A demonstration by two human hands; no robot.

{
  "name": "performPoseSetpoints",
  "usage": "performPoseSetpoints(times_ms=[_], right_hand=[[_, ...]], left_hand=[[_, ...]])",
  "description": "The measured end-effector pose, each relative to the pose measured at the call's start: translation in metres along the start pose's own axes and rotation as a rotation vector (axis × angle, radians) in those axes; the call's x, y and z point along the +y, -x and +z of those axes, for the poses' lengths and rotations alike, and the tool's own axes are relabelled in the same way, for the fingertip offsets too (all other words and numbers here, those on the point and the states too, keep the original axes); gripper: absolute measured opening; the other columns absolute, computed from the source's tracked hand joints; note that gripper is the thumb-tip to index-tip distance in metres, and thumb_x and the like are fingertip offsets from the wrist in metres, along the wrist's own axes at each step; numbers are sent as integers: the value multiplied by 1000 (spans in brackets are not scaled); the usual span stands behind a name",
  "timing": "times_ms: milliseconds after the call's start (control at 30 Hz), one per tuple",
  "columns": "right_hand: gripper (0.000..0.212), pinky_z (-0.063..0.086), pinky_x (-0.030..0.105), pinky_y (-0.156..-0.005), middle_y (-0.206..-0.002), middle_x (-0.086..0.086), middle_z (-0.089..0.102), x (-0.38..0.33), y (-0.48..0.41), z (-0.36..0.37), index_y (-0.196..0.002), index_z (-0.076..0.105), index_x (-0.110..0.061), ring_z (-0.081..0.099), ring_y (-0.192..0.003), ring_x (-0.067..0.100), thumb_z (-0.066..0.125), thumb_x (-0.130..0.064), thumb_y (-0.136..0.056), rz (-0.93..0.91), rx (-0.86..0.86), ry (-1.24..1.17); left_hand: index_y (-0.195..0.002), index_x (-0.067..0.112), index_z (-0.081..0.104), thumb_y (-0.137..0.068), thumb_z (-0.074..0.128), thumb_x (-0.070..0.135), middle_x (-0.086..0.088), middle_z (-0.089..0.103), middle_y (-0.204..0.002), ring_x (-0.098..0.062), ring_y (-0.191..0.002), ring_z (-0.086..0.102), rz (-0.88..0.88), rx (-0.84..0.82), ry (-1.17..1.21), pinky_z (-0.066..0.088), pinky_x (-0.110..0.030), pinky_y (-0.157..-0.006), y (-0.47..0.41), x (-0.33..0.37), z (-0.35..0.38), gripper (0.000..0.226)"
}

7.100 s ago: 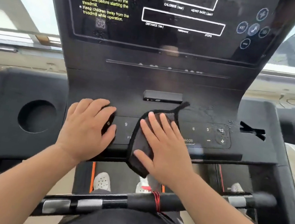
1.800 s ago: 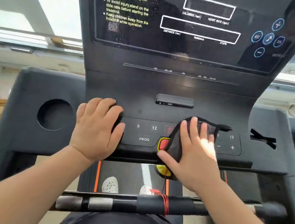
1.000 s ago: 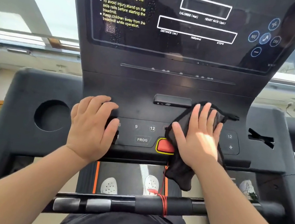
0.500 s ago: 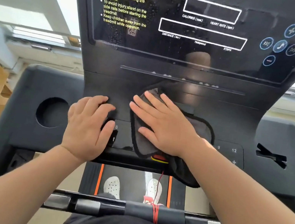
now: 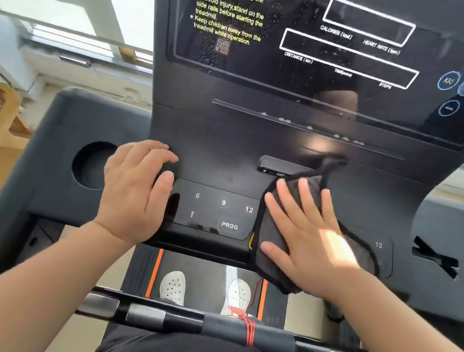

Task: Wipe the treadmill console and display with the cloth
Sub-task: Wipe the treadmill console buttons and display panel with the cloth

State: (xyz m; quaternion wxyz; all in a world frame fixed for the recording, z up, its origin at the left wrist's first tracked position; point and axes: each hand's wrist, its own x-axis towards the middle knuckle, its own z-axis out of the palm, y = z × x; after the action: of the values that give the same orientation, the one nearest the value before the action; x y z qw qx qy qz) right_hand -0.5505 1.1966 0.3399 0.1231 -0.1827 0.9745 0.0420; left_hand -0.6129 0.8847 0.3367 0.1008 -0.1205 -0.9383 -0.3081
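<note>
The black treadmill console [image 5: 225, 171] fills the middle, with its glossy display [image 5: 320, 61] tilted up behind, speckled with droplets. My right hand [image 5: 309, 238] lies flat with fingers spread on a dark grey cloth [image 5: 271, 234], pressing it onto the middle of the button panel. The cloth hangs over the console's front edge and one corner trails up past a small black port block [image 5: 275, 164]. My left hand [image 5: 133, 190] rests on the panel's left end, fingers bent over the raised edge, thumb beside the 6 key.
A round cup holder [image 5: 88, 164] sits in the left tray and a slotted recess [image 5: 435, 259] in the right. A black handlebar [image 5: 230, 327] with red cord crosses below. White shoes [image 5: 174, 286] stand on the belt. Windows lie behind.
My right hand has slid the cloth rightward and down, from the area left of centre under the port block to the panel's middle. The left hand stays put.
</note>
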Motion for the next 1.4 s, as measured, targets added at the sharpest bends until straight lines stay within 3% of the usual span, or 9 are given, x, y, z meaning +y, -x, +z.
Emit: performPoseSetpoints(times_ms=[67,167,400,567,700,833,1000,1167,1400], right_hand=[[79,1,59,-124,-172,6,15,-21,-12,-3,-163,25,-20,8,-158,33,17,-68,-101,-60,5,34],[80,8,59,-126,-172,6,13,-49,-33,-8,-164,23,-21,10,-159,33,22,-69,-100,-82,-5,25],[82,2,58,-127,-174,5,4,-137,-82,-17,-165,12,-23,-1,-159,35,16,-67,-96,-104,44,-53],[73,6,55,-127,-172,-1,14,-141,-76,-14,-163,20,-28,10,-159,32,26,-62,-99,-205,91,-54],[76,13,57,-127,-173,2,14,-115,-46,-4,-163,21,-27,11,-159,31,29,-67,-99,-8,98,-67],[81,4,57,-127,-173,9,5,-99,-47,-7,-164,16,-21,3,-159,34,18,-70,-99,178,86,-49],[84,-1,56,-127,-173,13,-2,-105,-90,-20,-165,11,-16,-4,-158,37,19,-69,-100,203,163,-12],[83,-3,55,-127,-173,8,-3,-111,-134,-34,-165,12,-19,-6,-159,33,28,-67,-100,22,266,4],[83,-20,48,-123,-172,3,-7,-118,-180,-59,-164,8,-19,-11,-158,27,29,-67,-100,-160,362,187]], left_hand=[[-112,9,68,-95,37,29,-9,65,-122,-37,-114,56,-5,-20,-35,39,-55,-102,7,-10,-5,41],[-111,7,69,-95,38,29,-11,65,-122,-39,-112,57,9,-54,-60,40,-53,-101,18,-26,-13,41],[-122,6,67,-97,36,27,-10,63,-132,-32,-119,57,40,-140,30,40,-46,-105,26,-41,-25,45],[-130,5,58,-96,38,27,-9,65,-122,-30,-107,58,58,-134,102,42,-42,-97,18,-44,-28,45],[-130,6,58,-96,38,30,-9,64,-114,-29,-104,57,21,-97,124,42,-42,-95,6,-41,-20,46],[-130,8,59,-96,37,32,-5,64,-107,-26,-100,56,-9,-82,169,41,-39,-92,-3,-40,-16,47],[-130,10,58,-96,36,32,-2,63,-116,-19,-108,54,-29,-74,218,40,-36,-96,-7,-41,-22,46],[-131,17,54,-98,36,32,11,53,-119,-16,-109,51,-47,-20,229,45,-45,-98,-25,-43,-31,41],[-143,20,45,-100,33,37,6,50,-137,-19,-128,48,-101,-3,364,37,-47,-112,-65,-44,-39,47]])
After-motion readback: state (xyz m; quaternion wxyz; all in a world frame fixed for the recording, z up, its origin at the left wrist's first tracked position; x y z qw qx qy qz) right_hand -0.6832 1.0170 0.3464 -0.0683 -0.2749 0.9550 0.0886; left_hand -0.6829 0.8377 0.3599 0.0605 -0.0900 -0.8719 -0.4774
